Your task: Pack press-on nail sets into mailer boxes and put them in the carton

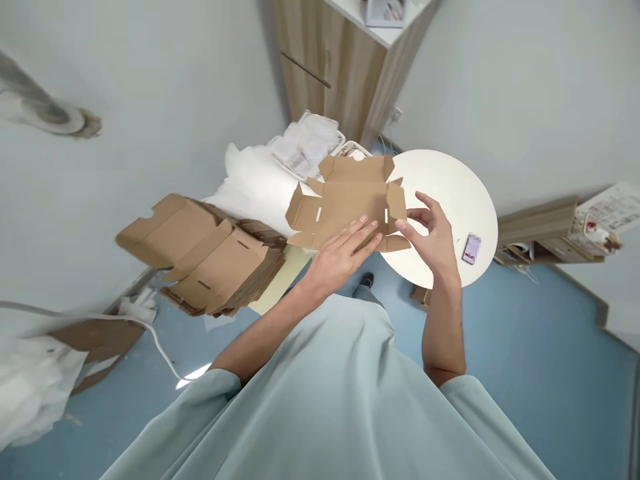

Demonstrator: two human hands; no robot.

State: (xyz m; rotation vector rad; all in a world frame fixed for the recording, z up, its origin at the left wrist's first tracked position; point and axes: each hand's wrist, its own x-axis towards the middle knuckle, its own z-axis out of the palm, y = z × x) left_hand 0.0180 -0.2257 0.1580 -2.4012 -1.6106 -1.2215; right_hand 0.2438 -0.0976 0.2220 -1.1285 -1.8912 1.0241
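In front of me is a partly folded cardboard box (353, 200), brown, with its side flaps raised and its far panel spread out. My left hand (340, 257) lies flat on the near part of the box, fingers stretched toward the right. At the box's right side is my right hand (430, 230), with thumb and fingers apart. Its thumb reaches the raised right flap; whether it presses on the flap I cannot tell. A thick stack of flat cardboard boxes (225, 260) stands to the left.
A round white table (450, 180) with a phone (471, 248) on it is at the right. White plastic bags (255, 183) and a basket (307, 143) lie beyond the stack. A wooden cabinet (345, 60) stands at the back, a low shelf (545, 230) far right. A white cable (155, 333) runs at left.
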